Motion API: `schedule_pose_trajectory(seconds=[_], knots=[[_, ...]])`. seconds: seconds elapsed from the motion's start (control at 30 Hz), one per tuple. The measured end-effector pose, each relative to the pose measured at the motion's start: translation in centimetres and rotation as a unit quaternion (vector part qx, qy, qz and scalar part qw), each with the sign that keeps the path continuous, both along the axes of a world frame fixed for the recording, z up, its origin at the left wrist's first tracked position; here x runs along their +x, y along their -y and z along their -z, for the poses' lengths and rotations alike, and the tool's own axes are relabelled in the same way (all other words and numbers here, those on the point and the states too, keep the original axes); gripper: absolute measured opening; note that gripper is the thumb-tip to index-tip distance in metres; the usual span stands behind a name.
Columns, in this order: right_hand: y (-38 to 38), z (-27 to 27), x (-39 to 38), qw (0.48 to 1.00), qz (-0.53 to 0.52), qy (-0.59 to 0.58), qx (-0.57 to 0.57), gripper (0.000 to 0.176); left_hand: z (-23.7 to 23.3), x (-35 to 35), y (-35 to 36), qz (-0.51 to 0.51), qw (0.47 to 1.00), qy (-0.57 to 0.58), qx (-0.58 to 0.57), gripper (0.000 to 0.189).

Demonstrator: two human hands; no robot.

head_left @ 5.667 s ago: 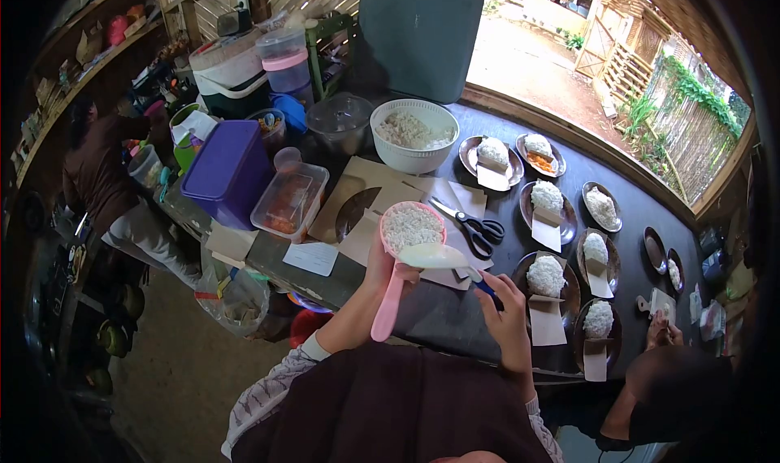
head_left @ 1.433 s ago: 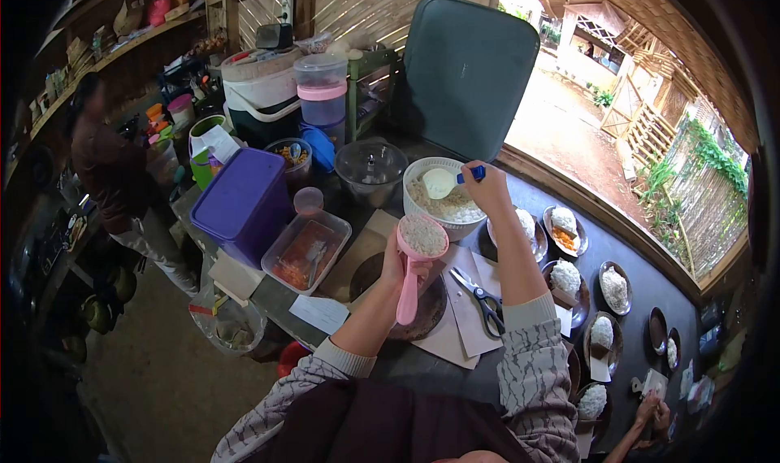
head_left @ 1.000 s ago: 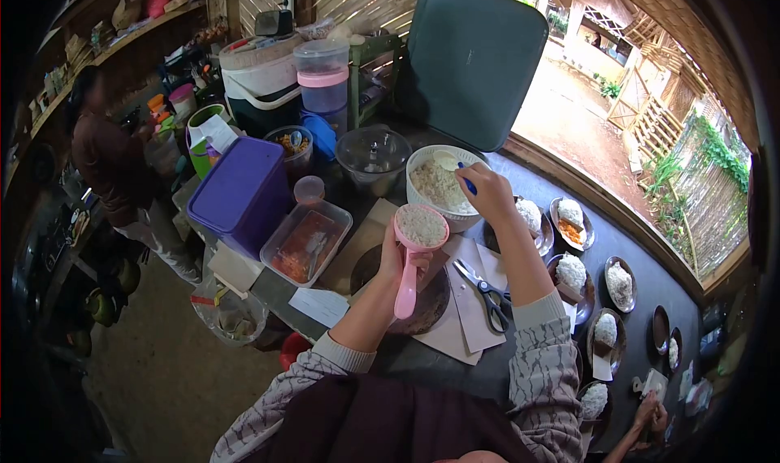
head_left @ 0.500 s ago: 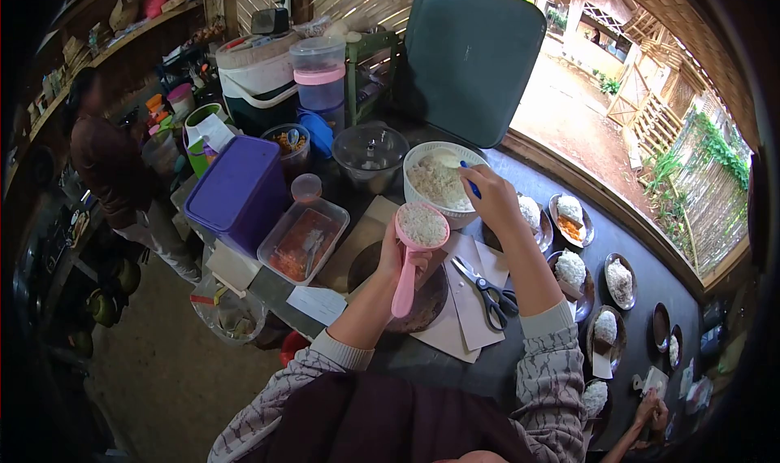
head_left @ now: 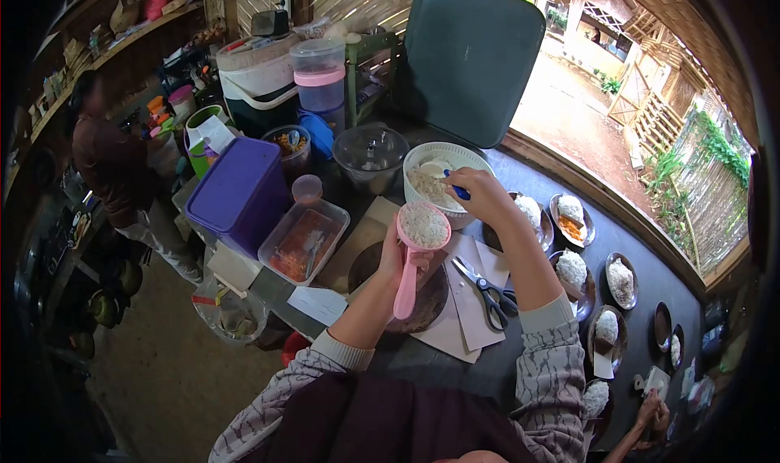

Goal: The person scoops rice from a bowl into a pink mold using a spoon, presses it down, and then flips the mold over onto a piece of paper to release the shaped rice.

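My left hand (head_left: 395,256) is wrapped round a pink ladle-like scoop (head_left: 405,291), its bowl heaped with white rice (head_left: 424,225). Just beyond it stands a white slotted basket (head_left: 444,147) with more rice (head_left: 422,188) inside. My right hand (head_left: 481,196) grips the blue handle of a rice paddle (head_left: 460,192), whose pale head sits in the basket's rice. Under my hands lie a round dark wooden board (head_left: 431,313), brown paper sheets (head_left: 467,333) and black-handled scissors (head_left: 494,302).
Several brown plates with mounded rice (head_left: 571,269) line the right side. To the left are a clear tub of orange food (head_left: 296,256), a purple box (head_left: 236,191) and a lidded clear bowl (head_left: 371,152). One person (head_left: 114,162) stands far left; another person's hands (head_left: 652,410) are at lower right.
My right hand has moved slightly left and down, and the paddle's head has shifted left within the basket. The scoop in my left hand has barely moved.
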State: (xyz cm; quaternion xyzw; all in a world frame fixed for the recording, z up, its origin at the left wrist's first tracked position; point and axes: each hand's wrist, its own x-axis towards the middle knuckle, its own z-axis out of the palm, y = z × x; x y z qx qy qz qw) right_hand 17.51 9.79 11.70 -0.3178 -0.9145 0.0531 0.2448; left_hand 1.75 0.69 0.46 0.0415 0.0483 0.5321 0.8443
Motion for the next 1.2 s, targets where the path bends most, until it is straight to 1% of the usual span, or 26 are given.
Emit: schedule_pose_trajectory(seconds=[0.1, 0.17, 0.4, 0.47, 0.57, 0.67, 0.77, 0.83, 1.0, 1.07, 1.1, 1.17, 1.2], knots=[[0.1, -0.4, 0.0, 0.999, -0.029, 0.026, 0.019, 0.022, 0.2, 0.0, -0.2, -0.002, 1.000, -0.008, 0.001, 0.059], [0.2, -0.3, 0.1, 0.999, -0.023, 0.045, -0.009, 0.021, 0.4, 0.1, -0.2, 0.002, 1.000, -0.013, -0.003, 0.059], [1.2, -0.7, 0.7, 0.997, -0.045, 0.030, -0.046, 0.021, -0.5, 0.3, 0.2, 0.002, 1.000, -0.027, -0.007, 0.058], [2.0, -1.2, 0.1, 0.997, -0.030, 0.065, -0.033, 0.021, -0.3, 0.4, 0.1, 0.004, 0.999, -0.034, 0.002, 0.058], [2.9, -2.2, -0.7, 0.995, 0.004, 0.083, -0.057, 0.021, 0.0, 0.5, 0.1, 0.012, 0.999, -0.034, 0.011, 0.058], [2.6, -2.7, -0.6, 0.995, 0.013, 0.083, -0.052, 0.022, -0.1, 0.6, 0.1, 0.018, 0.999, -0.027, 0.001, 0.058], [2.5, -2.8, -0.2, 0.997, 0.008, 0.061, -0.051, 0.022, 0.3, 0.5, -0.1, 0.018, 0.999, -0.037, 0.013, 0.057], [2.7, -2.9, 0.0, 0.997, 0.013, 0.055, -0.057, 0.022, 0.3, 0.5, -0.2, 0.021, 0.999, -0.027, -0.006, 0.056], [2.8, -3.2, 0.7, 0.997, 0.022, 0.044, -0.058, 0.021, 0.3, 0.6, -0.2, 0.017, 0.999, -0.046, -0.006, 0.055], [1.9, -3.4, 1.5, 0.997, 0.005, -0.006, -0.083, 0.022, 0.4, 0.5, -0.3, 0.019, 0.999, -0.043, -0.005, 0.055], [1.9, -3.8, 1.5, 0.997, 0.004, -0.005, -0.083, 0.022, 0.2, 0.5, -0.3, 0.016, 0.999, -0.050, -0.008, 0.055], [2.0, -4.6, 1.6, 0.987, 0.025, -0.034, -0.157, 0.023, 0.0, 0.6, -0.1, 0.013, 0.998, -0.055, -0.013, 0.055], [1.8, -4.6, 1.6, 0.987, 0.026, -0.035, -0.158, 0.023, -0.3, 0.7, 0.1, 0.008, 0.997, -0.076, -0.011, 0.055]])
